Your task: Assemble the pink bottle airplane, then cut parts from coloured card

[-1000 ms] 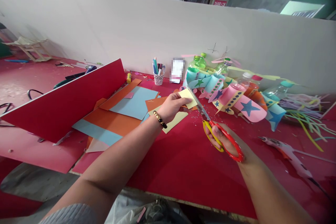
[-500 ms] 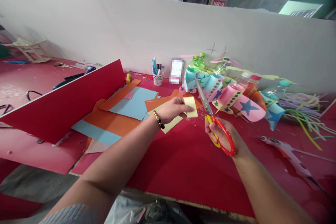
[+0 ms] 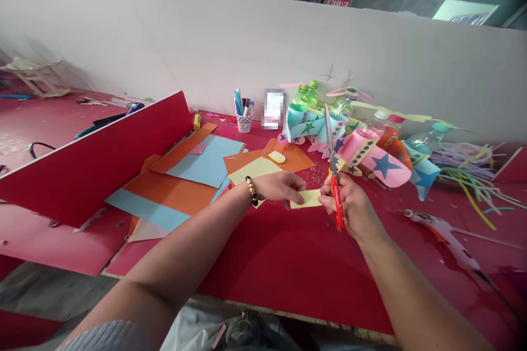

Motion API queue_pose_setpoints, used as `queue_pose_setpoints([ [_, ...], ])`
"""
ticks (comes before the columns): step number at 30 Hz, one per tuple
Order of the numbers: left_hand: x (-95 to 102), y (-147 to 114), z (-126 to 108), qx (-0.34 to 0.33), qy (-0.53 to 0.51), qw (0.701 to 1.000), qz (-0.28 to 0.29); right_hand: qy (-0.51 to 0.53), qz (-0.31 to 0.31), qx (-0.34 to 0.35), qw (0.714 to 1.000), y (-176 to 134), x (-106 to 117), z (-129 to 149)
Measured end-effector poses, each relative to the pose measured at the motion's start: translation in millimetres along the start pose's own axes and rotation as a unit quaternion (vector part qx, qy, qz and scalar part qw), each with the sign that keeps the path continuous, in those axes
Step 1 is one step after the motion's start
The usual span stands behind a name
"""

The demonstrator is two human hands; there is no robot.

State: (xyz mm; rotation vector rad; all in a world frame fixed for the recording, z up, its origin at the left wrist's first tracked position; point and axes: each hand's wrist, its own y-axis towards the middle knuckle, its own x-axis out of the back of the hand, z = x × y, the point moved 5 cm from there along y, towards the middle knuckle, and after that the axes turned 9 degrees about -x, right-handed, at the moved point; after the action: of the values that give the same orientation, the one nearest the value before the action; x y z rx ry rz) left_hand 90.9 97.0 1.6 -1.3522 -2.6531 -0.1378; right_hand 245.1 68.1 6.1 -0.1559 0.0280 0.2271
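Between my two hands a small pale yellow paper piece (image 3: 307,198) is held over the red table. My left hand (image 3: 284,186), with a beaded bracelet at the wrist, pinches its left end. At its right end are the fingertips of my right hand (image 3: 349,200), which also holds red-and-yellow-handled scissors (image 3: 336,200), blades pointing up and away. A larger pale yellow sheet (image 3: 253,171) lies partly behind my left hand, on orange paper (image 3: 302,158). On that orange paper rests a small rounded yellow cutout (image 3: 276,157).
Bottle airplanes (image 3: 370,142) decorated with paper stand along the white partition. A pen cup (image 3: 244,120) and a phone (image 3: 274,109) are behind the papers. Blue paper (image 3: 209,162) lies at left by a red board (image 3: 123,159). At right lies a glue gun (image 3: 442,236).
My right hand has come left to the yellow paper, and the scissors have turned more upright. My left hand has lowered, turning the paper sideways; the rounded cutout is now uncovered.
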Motion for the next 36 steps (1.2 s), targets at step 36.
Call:
queue_pose_setpoints([
  [36,58.1,-24.6,-17.2,-0.173,-0.247,0.846,-0.44,-0.247,0.086,-0.068,0.963,-5.4,-0.1,-6.1],
])
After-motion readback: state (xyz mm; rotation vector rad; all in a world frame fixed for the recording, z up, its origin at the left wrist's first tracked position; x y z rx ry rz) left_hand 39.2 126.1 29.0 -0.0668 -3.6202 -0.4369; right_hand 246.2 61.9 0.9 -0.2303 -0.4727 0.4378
